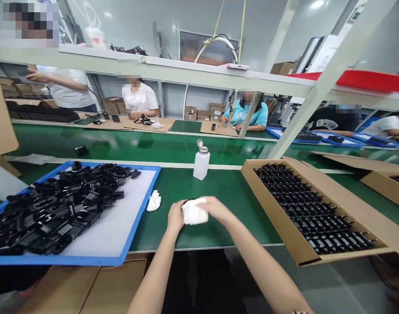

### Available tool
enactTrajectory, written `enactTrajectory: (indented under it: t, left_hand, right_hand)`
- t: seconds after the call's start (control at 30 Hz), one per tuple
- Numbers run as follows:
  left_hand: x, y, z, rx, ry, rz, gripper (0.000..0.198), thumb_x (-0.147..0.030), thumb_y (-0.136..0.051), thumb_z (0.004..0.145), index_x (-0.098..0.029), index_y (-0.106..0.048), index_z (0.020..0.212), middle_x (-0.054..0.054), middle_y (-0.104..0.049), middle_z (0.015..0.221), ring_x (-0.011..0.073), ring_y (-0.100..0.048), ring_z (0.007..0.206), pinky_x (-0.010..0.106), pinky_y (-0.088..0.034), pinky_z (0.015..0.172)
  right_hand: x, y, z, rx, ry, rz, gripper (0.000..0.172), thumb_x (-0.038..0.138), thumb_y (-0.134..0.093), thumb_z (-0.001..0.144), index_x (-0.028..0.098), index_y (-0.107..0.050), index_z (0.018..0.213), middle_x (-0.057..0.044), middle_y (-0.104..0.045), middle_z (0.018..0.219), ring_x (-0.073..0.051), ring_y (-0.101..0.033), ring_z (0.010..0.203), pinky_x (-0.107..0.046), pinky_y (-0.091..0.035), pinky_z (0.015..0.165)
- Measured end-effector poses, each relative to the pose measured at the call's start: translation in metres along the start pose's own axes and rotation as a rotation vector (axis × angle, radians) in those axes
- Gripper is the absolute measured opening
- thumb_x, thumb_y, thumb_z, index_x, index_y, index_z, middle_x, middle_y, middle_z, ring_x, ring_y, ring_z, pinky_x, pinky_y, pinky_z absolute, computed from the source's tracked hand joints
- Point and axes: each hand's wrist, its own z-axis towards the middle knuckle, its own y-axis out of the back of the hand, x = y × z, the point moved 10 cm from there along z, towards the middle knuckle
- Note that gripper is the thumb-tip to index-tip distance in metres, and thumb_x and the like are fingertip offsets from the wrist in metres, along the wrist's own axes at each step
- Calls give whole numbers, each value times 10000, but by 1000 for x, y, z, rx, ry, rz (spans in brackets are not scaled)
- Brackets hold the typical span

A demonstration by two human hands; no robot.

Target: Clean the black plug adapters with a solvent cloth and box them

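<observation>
Just above the table's front edge, my left hand point(175, 218) is closed around a black power adapter point(187, 202), of which only a dark edge shows. My right hand point(217, 208) grips a white cloth point(195, 213) and holds it against the adapter, covering most of it. Beyond both hands stands a white pump bottle point(202, 165) with its metal lid flipped up. A crumpled white cloth point(154, 201) lies to the left, beside the tray.
At left, a blue-rimmed tray point(121, 257) holds a heap of black adapters point(65, 205) with cables. An open cardboard box point(267, 213) at right contains rows of black adapters point(307, 205). A slanted post point(304, 109) rises behind it. Several co-workers sit or stand across the green conveyor point(147, 141).
</observation>
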Motion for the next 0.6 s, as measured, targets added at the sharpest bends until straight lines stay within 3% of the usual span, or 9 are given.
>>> enactTrajectory:
  t: [0.17,0.27,0.37,0.47,0.6]
  left_hand:
    - [0,-2,-1,7,-1,22,353,-327,-531,624,-159,-542,935,60,-603,851,206,-516,832,285,-398,720]
    - [5,-8,0,31,10,63,385,-402,-493,627,-170,-529,933,63,-592,862,223,-517,838,303,-402,720]
    - [16,-18,9,95,52,93,450,-480,-461,604,-170,-515,926,75,-589,847,251,-516,852,324,-408,712]
    - [17,-24,18,150,52,75,471,-532,-438,579,-200,-509,905,57,-594,852,263,-521,854,337,-420,703]
    - [28,-27,21,196,133,68,477,-541,-461,538,-210,-519,876,50,-605,841,275,-529,844,348,-435,694]
  right_hand:
    - [-2,90,41,-219,-57,-35,195,213,-378,784,165,-564,814,-41,-596,693,-162,-546,643,-338,-456,596]
    - [5,120,55,-352,-81,-125,197,291,-441,785,123,-540,806,-14,-569,714,-111,-536,619,-283,-459,572]
    - [29,145,74,-554,-67,-263,248,312,-421,796,101,-520,882,-16,-543,838,-151,-530,745,-307,-449,645]
    - [54,149,101,-650,-55,-417,225,273,-427,797,114,-497,940,-37,-535,903,-159,-520,805,-341,-433,696]
    - [66,119,131,-577,-20,-566,185,166,-488,725,138,-503,907,14,-601,808,-169,-549,708,-309,-447,603]
